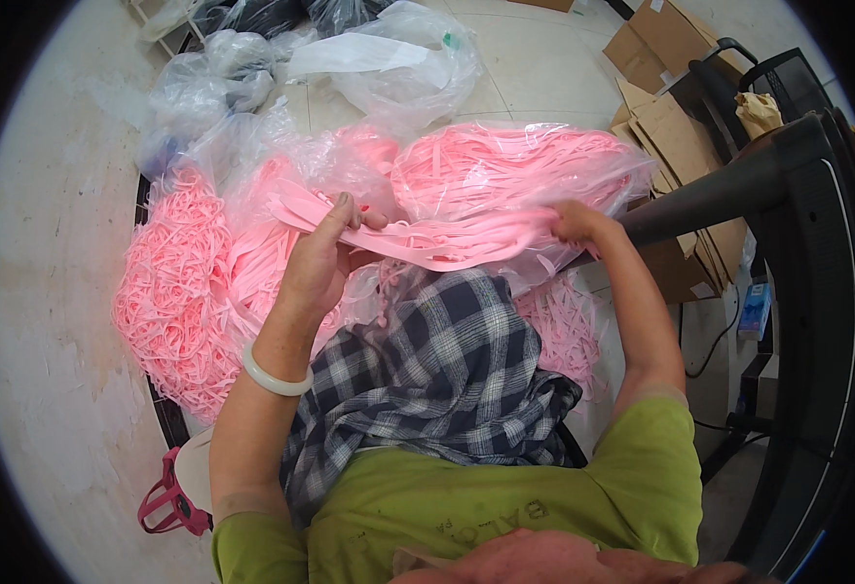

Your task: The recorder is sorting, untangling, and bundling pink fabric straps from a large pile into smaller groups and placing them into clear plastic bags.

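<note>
A bundle of long, flat pink straps (pixel 457 245) stretches across my lap, raised in both hands. My left hand (pixel 322 261) is closed around its left end, the thumb pressed on top, and several strap ends stick out past the fingers. At the other end, my right hand (pixel 577 224) grips the straps in a fist, somewhat blurred. Just beyond the bundle lies a clear plastic bag (pixel 632 173) packed with more pink straps. Loose tangled straps (pixel 174 297) are heaped to my left. A smaller heap (pixel 564 326) sits beneath my right forearm.
Crumpled clear plastic bags (pixel 403 68) lie on the tiled floor at the back. Flattened cardboard boxes (pixel 676 136) lean at the right, beside a black metal frame (pixel 720 200). A plaid cloth (pixel 427 365) covers my lap. A pink-strapped object (pixel 169 496) is at lower left.
</note>
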Tool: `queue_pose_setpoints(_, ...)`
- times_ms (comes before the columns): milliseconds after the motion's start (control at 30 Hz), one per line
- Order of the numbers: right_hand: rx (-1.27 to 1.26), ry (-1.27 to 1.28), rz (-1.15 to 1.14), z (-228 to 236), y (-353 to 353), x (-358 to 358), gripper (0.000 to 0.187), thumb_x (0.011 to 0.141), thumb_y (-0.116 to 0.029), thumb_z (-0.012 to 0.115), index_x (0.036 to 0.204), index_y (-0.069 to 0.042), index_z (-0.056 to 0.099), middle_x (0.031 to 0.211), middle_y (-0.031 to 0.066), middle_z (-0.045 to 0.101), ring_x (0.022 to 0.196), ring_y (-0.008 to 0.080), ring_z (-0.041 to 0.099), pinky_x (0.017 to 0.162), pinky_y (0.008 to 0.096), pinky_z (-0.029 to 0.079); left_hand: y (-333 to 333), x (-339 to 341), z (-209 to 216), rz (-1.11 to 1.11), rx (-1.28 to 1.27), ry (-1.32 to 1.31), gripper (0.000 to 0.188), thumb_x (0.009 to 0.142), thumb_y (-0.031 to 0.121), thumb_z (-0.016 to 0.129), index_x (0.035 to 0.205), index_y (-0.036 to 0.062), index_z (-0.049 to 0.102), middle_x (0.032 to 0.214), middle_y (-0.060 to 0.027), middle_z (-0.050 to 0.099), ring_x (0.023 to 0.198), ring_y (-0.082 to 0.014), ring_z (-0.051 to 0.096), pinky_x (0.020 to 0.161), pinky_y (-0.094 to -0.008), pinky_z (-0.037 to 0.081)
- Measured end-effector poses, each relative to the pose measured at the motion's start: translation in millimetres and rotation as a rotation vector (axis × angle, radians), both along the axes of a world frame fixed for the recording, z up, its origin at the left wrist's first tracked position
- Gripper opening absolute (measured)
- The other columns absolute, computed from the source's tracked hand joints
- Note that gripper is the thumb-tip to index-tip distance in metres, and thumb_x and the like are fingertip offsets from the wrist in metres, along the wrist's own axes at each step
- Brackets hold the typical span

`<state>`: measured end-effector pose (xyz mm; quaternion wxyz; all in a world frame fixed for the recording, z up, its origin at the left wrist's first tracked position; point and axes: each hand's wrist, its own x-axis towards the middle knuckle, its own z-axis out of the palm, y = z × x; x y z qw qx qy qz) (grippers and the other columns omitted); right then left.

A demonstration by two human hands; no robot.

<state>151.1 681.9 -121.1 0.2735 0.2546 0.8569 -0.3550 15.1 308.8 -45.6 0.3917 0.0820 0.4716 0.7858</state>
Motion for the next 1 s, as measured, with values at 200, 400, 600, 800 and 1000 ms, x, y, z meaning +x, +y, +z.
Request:
queue_pose_setpoints(200, 0.626, 0.610, 0.095, 5.1, 50.6, -83.2, 0.059, 0.079, -0.011, 0.050, 0.136, -0.013, 0.032, 0.092, 0.0266, 0.061, 0.073, 0.0331, 0.063, 0.066, 0.0409, 0.050, 6.2, -10.4, 9.0, 0.096, 0.071, -0.003, 0.028, 0.094, 0.032, 0.044, 0.079, 0.0093, 0.047, 0.094, -0.0106, 0.059, 0.089, -0.0230, 0.058, 0.080, -0.0398, 0.050)
queue_pose_setpoints(400, 0.519, 0.634, -0.057, 44.8, 42.0, -119.4, 0.049, 0.077, -0.009, 0.051, 0.126, -0.010, 0.047, 0.099, 0.0266, 0.059, 0.085, 0.0369, 0.061, 0.075, 0.0406, 0.048, 10.9, -24.8, 17.2, 0.175, 0.214, 0.023, 0.027, 0.094, 0.031, 0.045, 0.080, 0.0091, 0.049, 0.098, -0.0133, 0.058, 0.097, -0.0255, 0.056, 0.086, -0.0408, 0.048)
queue_pose_setpoints(600, 0.440, 0.493, 0.002, 36.7, 64.4, -86.4, 0.024, 0.074, -0.008, 0.053, 0.094, -0.002, 0.064, 0.083, 0.0243, 0.063, 0.070, 0.0348, 0.062, 0.064, 0.0388, 0.050, 35.9, -17.0, 15.0, 0.096, 0.124, 0.000, 0.026, 0.094, 0.030, 0.045, 0.081, 0.0081, 0.051, 0.099, -0.0140, 0.060, 0.095, -0.0235, 0.058, 0.085, -0.0386, 0.048)
queue_pose_setpoints(800, 0.446, 0.128, 0.128, 13.9, 111.3, -47.3, 0.026, 0.071, -0.011, 0.056, 0.090, 0.005, 0.063, 0.079, 0.0243, 0.064, 0.067, 0.0350, 0.063, 0.062, 0.0421, 0.050, 77.2, 1.2, 22.3, -0.063, 0.045, 0.088, 0.024, 0.094, 0.028, 0.044, 0.082, 0.0078, 0.049, 0.099, -0.0124, 0.059, 0.095, -0.0231, 0.057, 0.086, -0.0390, 0.047)
queue_pose_setpoints(1000, 0.888, 0.040, 0.074, 12.1, 123.3, -50.1, 0.031, 0.078, -0.010, 0.048, 0.104, 0.000, 0.062, 0.107, 0.0197, 0.061, 0.099, 0.0336, 0.060, 0.077, 0.0421, 0.050, 120.0, 18.4, 10.7, -0.224, -0.032, 0.161, 0.021, 0.093, 0.027, 0.047, 0.085, 0.0082, 0.052, 0.100, -0.0089, 0.061, 0.095, -0.0173, 0.057, 0.084, -0.0332, 0.046)
